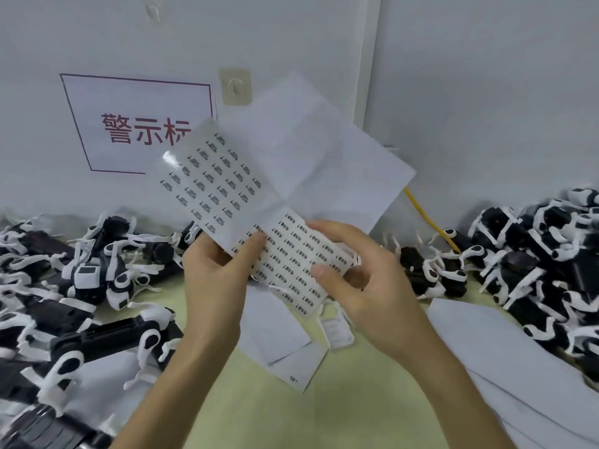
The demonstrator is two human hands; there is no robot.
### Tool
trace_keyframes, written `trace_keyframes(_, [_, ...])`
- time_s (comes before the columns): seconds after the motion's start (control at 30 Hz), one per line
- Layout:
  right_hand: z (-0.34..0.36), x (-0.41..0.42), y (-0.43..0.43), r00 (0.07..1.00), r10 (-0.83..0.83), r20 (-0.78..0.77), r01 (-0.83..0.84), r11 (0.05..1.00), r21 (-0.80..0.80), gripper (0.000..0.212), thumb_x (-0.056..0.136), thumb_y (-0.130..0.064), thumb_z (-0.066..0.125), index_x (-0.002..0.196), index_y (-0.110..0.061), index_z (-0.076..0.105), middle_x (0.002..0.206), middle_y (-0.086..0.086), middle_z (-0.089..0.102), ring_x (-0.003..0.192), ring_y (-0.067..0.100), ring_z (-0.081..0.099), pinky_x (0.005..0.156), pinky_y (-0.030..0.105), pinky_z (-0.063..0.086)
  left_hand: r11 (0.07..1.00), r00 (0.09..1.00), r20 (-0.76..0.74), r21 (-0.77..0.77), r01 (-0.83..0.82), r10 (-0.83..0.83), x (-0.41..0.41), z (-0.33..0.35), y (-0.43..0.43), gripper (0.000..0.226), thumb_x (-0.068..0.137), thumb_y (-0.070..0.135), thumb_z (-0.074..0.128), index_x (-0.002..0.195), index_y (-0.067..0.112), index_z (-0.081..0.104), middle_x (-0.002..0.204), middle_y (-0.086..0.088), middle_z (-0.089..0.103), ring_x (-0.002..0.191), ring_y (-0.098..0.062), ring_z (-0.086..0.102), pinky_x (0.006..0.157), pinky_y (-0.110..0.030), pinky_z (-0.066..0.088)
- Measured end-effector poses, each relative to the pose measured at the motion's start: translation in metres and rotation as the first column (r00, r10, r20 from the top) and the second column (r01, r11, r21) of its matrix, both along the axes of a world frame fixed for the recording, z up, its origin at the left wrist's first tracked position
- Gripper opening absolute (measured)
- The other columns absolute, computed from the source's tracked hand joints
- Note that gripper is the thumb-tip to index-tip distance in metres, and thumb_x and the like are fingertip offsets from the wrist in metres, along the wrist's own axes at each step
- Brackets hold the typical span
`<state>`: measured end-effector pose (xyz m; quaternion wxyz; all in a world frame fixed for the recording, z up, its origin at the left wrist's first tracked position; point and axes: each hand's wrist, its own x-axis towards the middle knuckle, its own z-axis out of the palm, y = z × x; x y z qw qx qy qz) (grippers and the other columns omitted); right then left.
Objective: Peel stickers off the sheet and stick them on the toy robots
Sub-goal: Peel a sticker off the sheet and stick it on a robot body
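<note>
While I hold the sticker sheet (291,254) up above the middle of the table (259,406), my left hand (214,273) pinches its left edge, thumb on top. My right hand (366,280) curls round its right end, thumb pressing the printed rows. White paper (324,150) stands folded back behind it. Black-and-white toy robots (97,280) lie heaped left and right, and a red-lettered sign (129,124) hangs on the far wall.

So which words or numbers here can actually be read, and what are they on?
"警示标": red characters on the wall sign; the rest is hidden behind the sticker sheet.
On the sticker sheet: rows of tiny black print, too small to read.
On the paper slip: one small mark, too blurred.
</note>
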<state>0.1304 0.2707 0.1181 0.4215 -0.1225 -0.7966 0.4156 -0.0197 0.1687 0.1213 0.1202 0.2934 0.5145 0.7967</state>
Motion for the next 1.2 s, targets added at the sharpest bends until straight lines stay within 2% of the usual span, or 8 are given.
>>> trace_keyframes(0.07, [-0.001, 0.004, 0.005, 0.977, -0.207, -0.060, 0.214, 0.963, 0.162, 0.039, 0.096, -0.020, 0.066, 0.129, -0.042, 0.065, 0.119, -0.015, 0.068, 0.050, 0.008, 0.054, 0.058, 0.025, 0.053, 0.999, 0.999, -0.033, -0.032, -0.009, 0.008, -0.002, 0.000, -0.001, 0.015, 0.094, 0.001, 0.068, 0.096, 0.015, 0.071, 0.091, 0.004, 0.080, 0.083, -0.013, 0.076, 0.065, -0.019, 0.058])
trace_keyframes(0.17, [0.003, 0.010, 0.011, 0.916, -0.350, -0.195, 0.390, 0.890, 0.234, 0.025, 0.095, -0.016, 0.068, 0.114, -0.030, 0.073, 0.102, -0.015, 0.070, 0.046, 0.013, 0.046, 0.056, 0.016, 0.039, 0.989, 0.989, -0.134, -0.143, 0.042, -0.061, -0.002, 0.000, -0.005, 0.024, 0.093, -0.002, 0.065, 0.084, 0.020, 0.073, 0.082, 0.003, 0.078, 0.071, -0.012, 0.074, 0.059, -0.021, 0.058])
trace_keyframes(0.3, [0.007, 0.006, 0.005, 0.942, -0.277, -0.190, 0.321, 0.911, 0.260, 0.020, 0.091, -0.017, 0.073, 0.108, -0.027, 0.074, 0.103, -0.013, 0.068, 0.082, 0.013, 0.066, 0.073, 0.018, 0.049, 0.935, 0.942, -0.168, -0.257, 0.243, -0.291, 0.008, -0.001, -0.003, 0.019, 0.077, 0.015, 0.065, 0.088, 0.025, 0.077, 0.085, -0.004, 0.078, 0.072, -0.019, 0.074, 0.062, -0.025, 0.059])
trace_keyframes(0.4, [0.004, 0.001, 0.001, 0.951, -0.285, -0.123, 0.308, 0.914, 0.266, 0.030, 0.085, -0.017, 0.082, 0.113, -0.027, 0.074, 0.109, -0.011, 0.065, 0.099, 0.010, 0.063, 0.086, 0.010, 0.043, 0.889, 0.903, -0.082, -0.230, 0.395, -0.422, 0.014, -0.001, -0.001, 0.022, 0.079, 0.011, 0.066, 0.095, 0.023, 0.078, 0.092, -0.008, 0.079, 0.079, -0.021, 0.074, 0.067, -0.028, 0.059])
trace_keyframes(0.5, [0.003, -0.001, 0.002, 0.941, -0.309, -0.139, 0.336, 0.907, 0.253, 0.035, 0.081, -0.016, 0.086, 0.112, -0.026, 0.073, 0.107, -0.010, 0.063, 0.100, 0.009, 0.062, 0.089, 0.008, 0.039, 0.852, 0.869, 0.041, -0.180, 0.492, -0.493, 0.011, 0.001, -0.003, 0.028, 0.086, 0.002, 0.067, 0.098, 0.024, 0.079, 0.100, -0.010, 0.079, 0.085, -0.026, 0.077, 0.067, -0.032, 0.061])
trace_keyframes(0.63, [0.005, 0.002, 0.002, 0.947, -0.277, -0.165, 0.311, 0.921, 0.236, 0.035, 0.079, -0.024, 0.086, 0.111, -0.026, 0.074, 0.102, -0.013, 0.065, 0.094, 0.011, 0.063, 0.087, 0.008, 0.040, 0.799, 0.814, 0.139, -0.157, 0.580, -0.564, 0.009, 0.004, -0.006, 0.026, 0.080, 0.015, 0.070, 0.101, 0.024, 0.079, 0.105, -0.011, 0.079, 0.089, -0.027, 0.078, 0.067, -0.031, 0.061])
trace_keyframes(0.87, [0.006, 0.003, 0.000, 0.970, -0.166, -0.180, 0.207, 0.947, 0.245, 0.038, 0.080, -0.009, 0.086, 0.113, -0.024, 0.074, 0.097, -0.014, 0.066, 0.084, 0.016, 0.065, 0.083, 0.011, 0.046, 0.744, 0.772, 0.204, -0.209, 0.635, -0.602, 0.007, 0.008, -0.009, 0.020, 0.080, 0.019, 0.077, 0.098, 0.027, 0.081, 0.106, -0.012, 0.079, 0.090, -0.029, 0.078, 0.068, -0.033, 0.062])
trace_keyframes(1.2, [0.004, 0.001, 0.000, 0.977, -0.104, -0.186, 0.142, 0.968, 0.205, 0.035, 0.080, -0.003, 0.082, 0.107, -0.025, 0.077, 0.086, -0.013, 0.065, 0.082, 0.012, 0.064, 0.083, 0.011, 0.046, 0.790, 0.808, 0.223, -0.188, 0.584, -0.545, 0.012, 0.011, -0.008, 0.018, 0.084, 0.014, 0.080, 0.102, 0.015, 0.080, 0.106, -0.018, 0.077, 0.086, -0.030, 0.077, 0.071, -0.038, 0.064])
